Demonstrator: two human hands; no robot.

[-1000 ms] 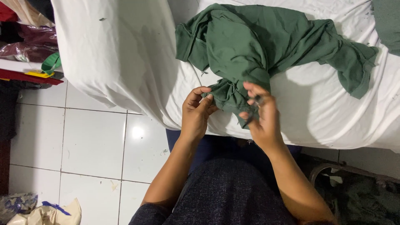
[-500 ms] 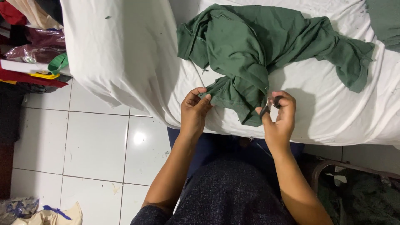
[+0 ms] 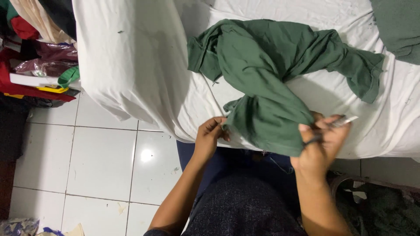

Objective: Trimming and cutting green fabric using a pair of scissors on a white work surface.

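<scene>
Clearly soft, light stuff: green garment (image 3: 271, 70) sprawled crumpled across white sheet (image 3: 131, 65), lower hem hanging over sheet's near edge. Left hand (image 3: 209, 136) closed in a pinch on hem's left corner, at that near edge. Right hand (image 3: 320, 144) closed on hem's right side, also gripping a small slim tool (image 3: 343, 120), blurred, kind not clear. Likely limp and floppy, no stiffness to hold a shape; probably clings a little to sheet rather than sliding. Not fragile, though the tool's tip could snag the weave. Best held at hem, seam or collar, two pinches well apart, cloth kept taut between. Left of sheet: pile of clothes and bags (image 3: 39, 57); below it, white floor tiles (image 3: 100, 161).
</scene>
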